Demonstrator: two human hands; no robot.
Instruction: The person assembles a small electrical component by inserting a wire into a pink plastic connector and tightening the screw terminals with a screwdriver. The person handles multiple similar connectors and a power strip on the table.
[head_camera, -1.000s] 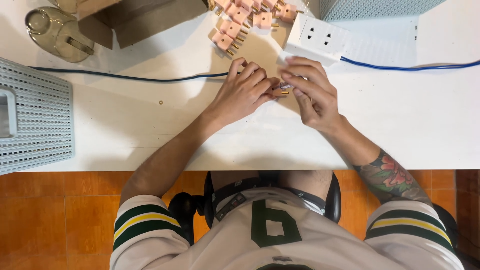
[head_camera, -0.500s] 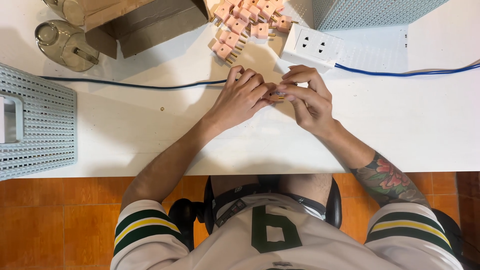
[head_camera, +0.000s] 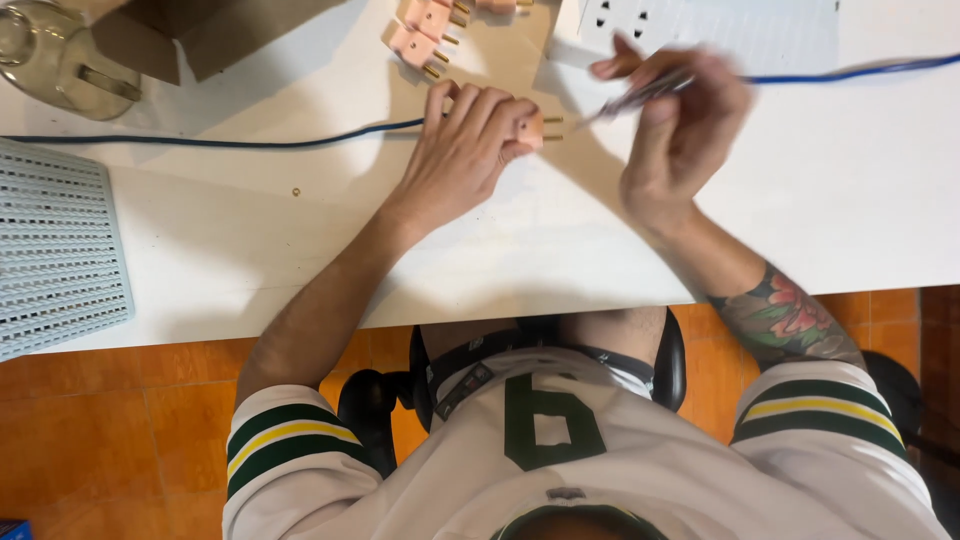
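My left hand (head_camera: 470, 150) rests on the white table (head_camera: 300, 260) with its fingers closed around a small pink plug (head_camera: 535, 128); two brass pins stick out to the right. My right hand (head_camera: 680, 125) is raised a little to the right of it and grips a thin metal tool (head_camera: 630, 98), blurred by motion, whose tip points down-left toward the plug's pins. The two hands are apart. Behind the right hand lies a white socket block (head_camera: 625, 22) with a blue cable (head_camera: 850, 72) running to the right.
More pink plugs (head_camera: 425, 35) lie on a pale board at the back. A blue cable (head_camera: 200, 142) crosses the table to the left. A grey perforated basket (head_camera: 55, 250) sits at the left edge, a clear glass jar (head_camera: 55, 55) and a cardboard box (head_camera: 220, 30) at the back left.
The hands were joined around the plug; now my right hand has pulled away to the right and lifted with the tool. The left hand keeps the plug. The view has shifted closer.
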